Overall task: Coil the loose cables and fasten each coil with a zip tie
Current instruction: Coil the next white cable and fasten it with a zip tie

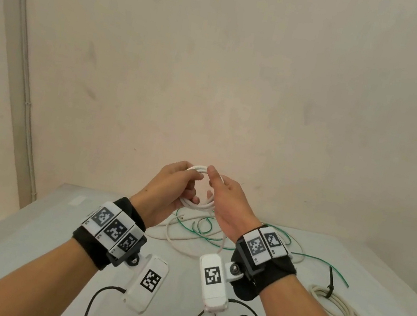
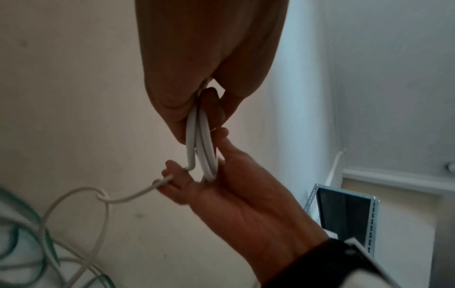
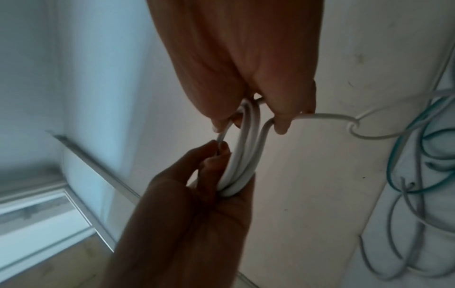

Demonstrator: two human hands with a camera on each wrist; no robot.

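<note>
White cable coil (image 1: 200, 187) — held between both hands (image 1: 168, 187) — above table (image 1: 18, 249).

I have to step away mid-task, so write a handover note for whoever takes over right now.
Left hand: grips the white coil, held above the table.
Right hand: holds the coil's other side and feeds the cable's loose tail.
Done: a cream coil at the right already wears a black zip tie.
Left: wind in the tail and tie this coil, then the green cable and the other loose pale cable on the table.
</note>
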